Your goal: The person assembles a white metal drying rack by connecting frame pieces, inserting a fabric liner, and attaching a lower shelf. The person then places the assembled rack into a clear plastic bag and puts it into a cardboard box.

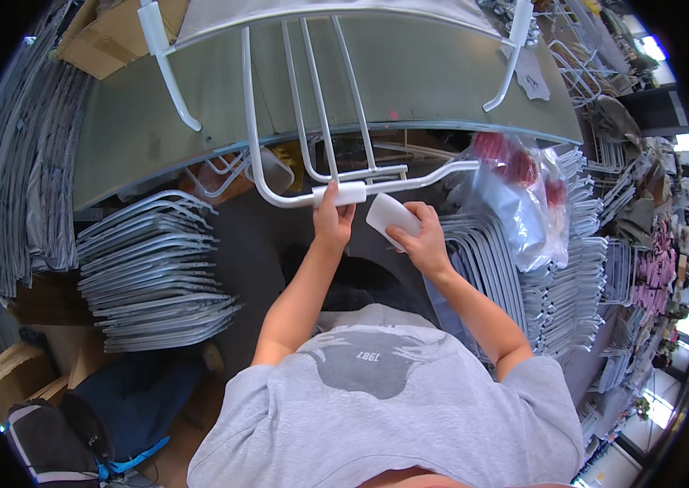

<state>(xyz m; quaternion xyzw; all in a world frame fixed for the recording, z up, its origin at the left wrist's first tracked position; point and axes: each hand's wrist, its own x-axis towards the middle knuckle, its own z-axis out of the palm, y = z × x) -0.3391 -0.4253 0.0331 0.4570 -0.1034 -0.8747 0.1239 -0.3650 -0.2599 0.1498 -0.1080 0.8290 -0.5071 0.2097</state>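
Note:
A bent white metal tube frame reaches over the near edge of the workbench. Around its lower bar sits a white sleeve, and my left hand grips that sleeve from below, thumb lying across its front. Just to the right, my right hand holds a flat white piece, apparently foam, between thumb and fingers. The piece is tilted and close to the bar; I cannot tell whether they touch. Behind, grey fabric spans the frame, with white sleeves at its two upper corners.
A green-topped workbench stretches ahead, a cardboard box on its left. Stacked bent metal tubes stand at left, with more tubes at right. Clear plastic bags hang off the bench's right front. A dark blue bag lies lower left.

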